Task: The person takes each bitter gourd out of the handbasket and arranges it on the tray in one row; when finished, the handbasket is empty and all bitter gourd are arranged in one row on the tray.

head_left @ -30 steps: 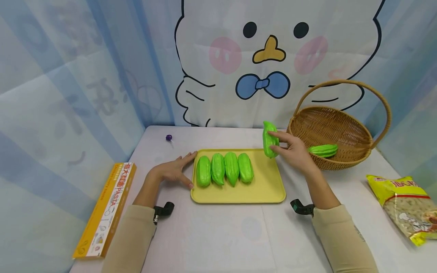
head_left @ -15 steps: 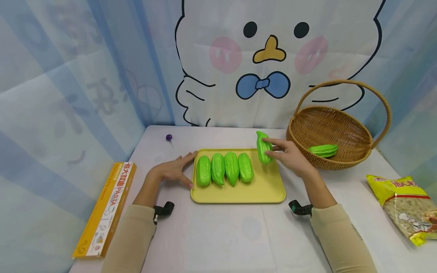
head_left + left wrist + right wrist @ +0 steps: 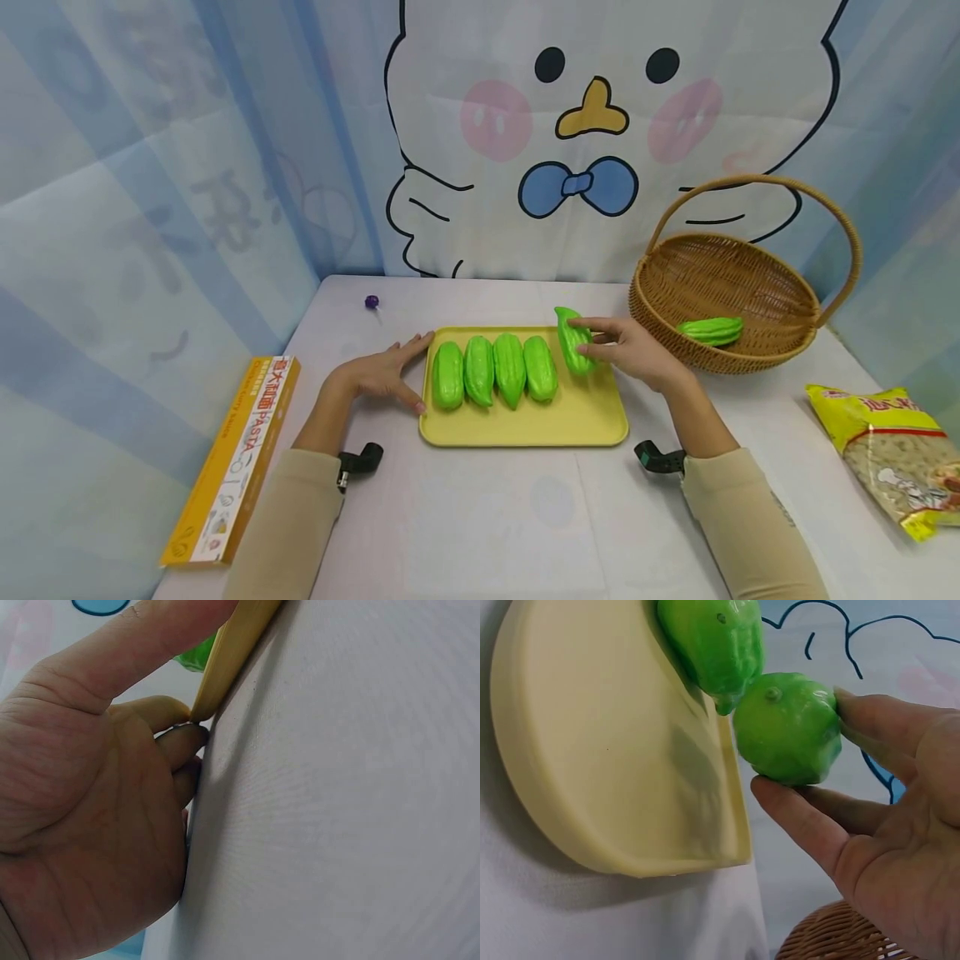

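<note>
In the head view, my right hand [image 3: 632,353] pinches a bright green ridged bitter melon [image 3: 572,341] between thumb and fingers, over the right part of a yellow tray [image 3: 517,430]. The right wrist view shows this melon [image 3: 786,729] end-on, held above the tray floor. Several like bitter melons [image 3: 508,372] lie side by side in a row on the tray's left half. My left hand [image 3: 381,373] rests at the tray's left rim, fingers spread; its thumb and a fingertip touch the edge [image 3: 232,660] in the left wrist view.
A wicker basket [image 3: 727,292] with a tall handle stands at the back right, with a green bitter melon [image 3: 711,331] inside. A yellow snack bag [image 3: 892,454] lies at the right, a pasta box [image 3: 232,462] at the left. A small purple lollipop [image 3: 372,302] lies at the back left.
My right hand has moved left and toward me with the bitter melon, from beside the basket to over the tray. My left hand has stayed at the rim.
</note>
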The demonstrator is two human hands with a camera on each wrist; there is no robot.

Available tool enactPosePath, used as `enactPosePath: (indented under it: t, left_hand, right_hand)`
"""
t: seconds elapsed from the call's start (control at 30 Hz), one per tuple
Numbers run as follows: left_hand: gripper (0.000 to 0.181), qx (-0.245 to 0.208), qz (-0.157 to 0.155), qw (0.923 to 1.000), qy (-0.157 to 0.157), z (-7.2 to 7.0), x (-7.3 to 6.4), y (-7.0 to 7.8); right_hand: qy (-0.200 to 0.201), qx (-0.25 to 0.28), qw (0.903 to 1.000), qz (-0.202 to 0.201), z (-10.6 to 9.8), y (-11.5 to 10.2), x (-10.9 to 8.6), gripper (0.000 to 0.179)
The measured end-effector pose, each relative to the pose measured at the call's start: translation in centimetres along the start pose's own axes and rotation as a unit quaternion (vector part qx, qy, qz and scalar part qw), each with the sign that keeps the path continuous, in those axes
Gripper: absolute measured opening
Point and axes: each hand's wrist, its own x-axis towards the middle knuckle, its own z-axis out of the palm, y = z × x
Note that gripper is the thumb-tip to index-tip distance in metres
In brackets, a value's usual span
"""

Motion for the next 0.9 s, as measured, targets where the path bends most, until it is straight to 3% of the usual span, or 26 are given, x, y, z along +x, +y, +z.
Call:
enactPosePath:
  t: [0.63,0.9]
  left_hand:
    - [0.138,0.000,0.000,1.0000,0.002,0.00,-0.04,0.09]
    - [0.138,0.001,0.000,1.0000,0.002,0.01,0.01,0.05]
  right_hand:
    - [-0.082,-0.044,0.9956,0.000,0.57,-0.08,-0.10,0.053]
    - [-0.092,-0.054,0.9942,-0.014,0.71,-0.51,-0.10,0.058]
